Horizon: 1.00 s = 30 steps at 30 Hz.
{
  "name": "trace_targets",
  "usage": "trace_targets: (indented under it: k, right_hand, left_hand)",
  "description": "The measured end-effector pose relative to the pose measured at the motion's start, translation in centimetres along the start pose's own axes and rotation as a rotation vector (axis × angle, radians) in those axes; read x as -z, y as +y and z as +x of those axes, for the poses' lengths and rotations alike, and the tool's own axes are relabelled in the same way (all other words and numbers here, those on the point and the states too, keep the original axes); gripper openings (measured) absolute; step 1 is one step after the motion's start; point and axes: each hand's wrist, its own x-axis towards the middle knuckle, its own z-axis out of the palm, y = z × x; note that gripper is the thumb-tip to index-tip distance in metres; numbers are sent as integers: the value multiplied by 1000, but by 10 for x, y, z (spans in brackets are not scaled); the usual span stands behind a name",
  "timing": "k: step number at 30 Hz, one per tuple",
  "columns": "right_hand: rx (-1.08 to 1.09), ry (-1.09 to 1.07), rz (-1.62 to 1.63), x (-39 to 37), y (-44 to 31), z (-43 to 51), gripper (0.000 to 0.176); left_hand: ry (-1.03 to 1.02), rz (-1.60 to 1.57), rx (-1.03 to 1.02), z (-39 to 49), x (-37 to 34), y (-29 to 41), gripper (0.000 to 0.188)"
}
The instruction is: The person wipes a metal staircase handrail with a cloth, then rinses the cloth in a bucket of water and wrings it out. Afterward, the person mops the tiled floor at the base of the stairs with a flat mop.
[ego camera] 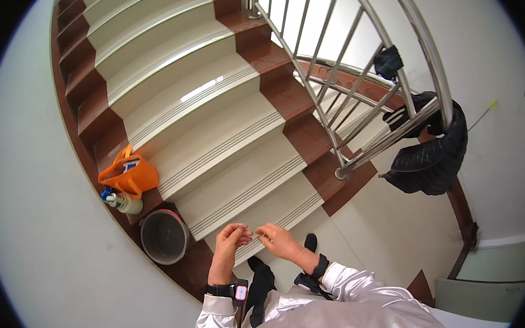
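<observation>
My left hand and my right hand are raised close together over the lowest steps, with a small gap between their fingertips. Both have bent fingers, thumb near the forefinger. Something tiny or thin may be between the right fingertips, but it is too small to tell. Left of my hands, a dark grey plastic bucket with a red part on its rim stands by the wall and looks empty. Beyond it are a pale bottle with a blue top and an orange tote bag with things inside.
Cream and red-brown stairs rise ahead. A stainless steel railing runs along their right side, with a black jacket and a dark cloth hung on it. A thin rod with a yellow-green tip shows behind the jacket.
</observation>
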Motion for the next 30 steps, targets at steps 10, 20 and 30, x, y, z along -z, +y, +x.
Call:
trace_targets:
  k: [10,20,30]
  right_hand:
    - [-34,87,14,87,47,-74,13]
    - [-150,238,151,237,150,-160,24]
    - [-212,105,421,207,155,-159,25]
  left_hand:
    - [-97,102,35,14,-137,-41,14]
    - [-416,347,62,50,-318,-117,25]
    - [-328,355,93,41,-300,-126,23]
